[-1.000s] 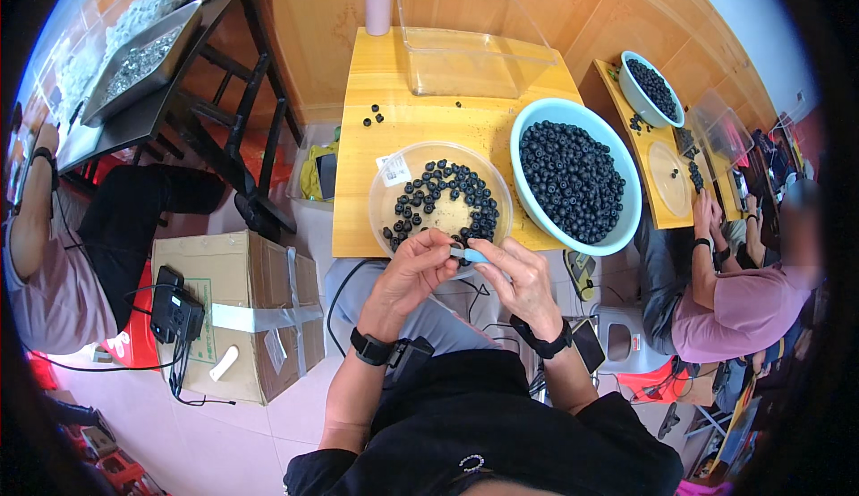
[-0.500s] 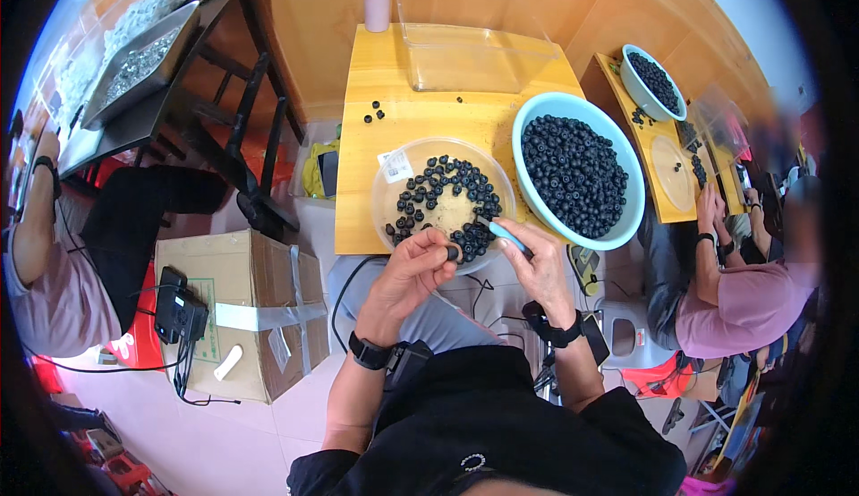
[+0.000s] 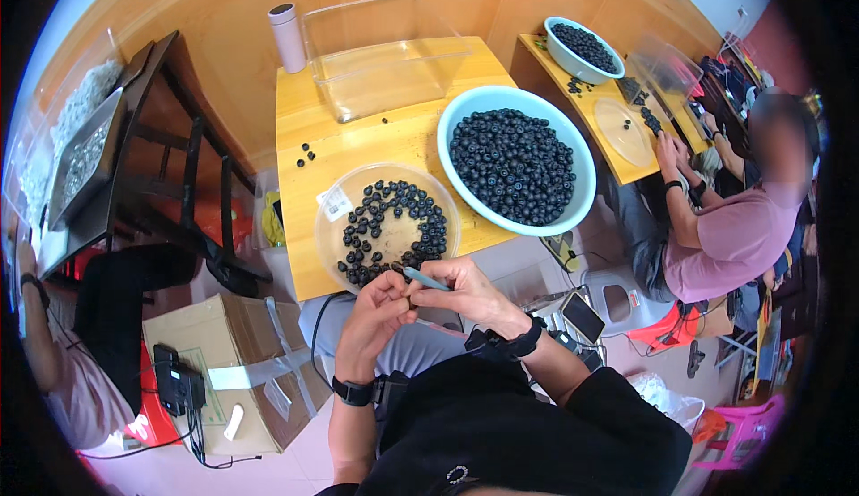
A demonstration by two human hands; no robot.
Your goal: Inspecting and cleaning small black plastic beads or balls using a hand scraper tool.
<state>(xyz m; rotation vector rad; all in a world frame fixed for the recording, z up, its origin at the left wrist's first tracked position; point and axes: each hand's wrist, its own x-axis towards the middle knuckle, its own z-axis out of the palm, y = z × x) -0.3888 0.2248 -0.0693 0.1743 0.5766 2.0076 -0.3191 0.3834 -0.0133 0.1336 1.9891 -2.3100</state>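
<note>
Head view: I saw both hands together just below the table [image 3: 358,138] edge. Right hand [image 3: 465,292] pinched a thin blue tool [image 3: 426,279]; left hand [image 3: 376,315] closed its fingertips on something too small to tell, touching the tool's tip. Just above them sat the clear plate [image 3: 333,227] ringed with dark berries [image 3: 394,227], beside the full blue basin [image 3: 582,193].
</note>
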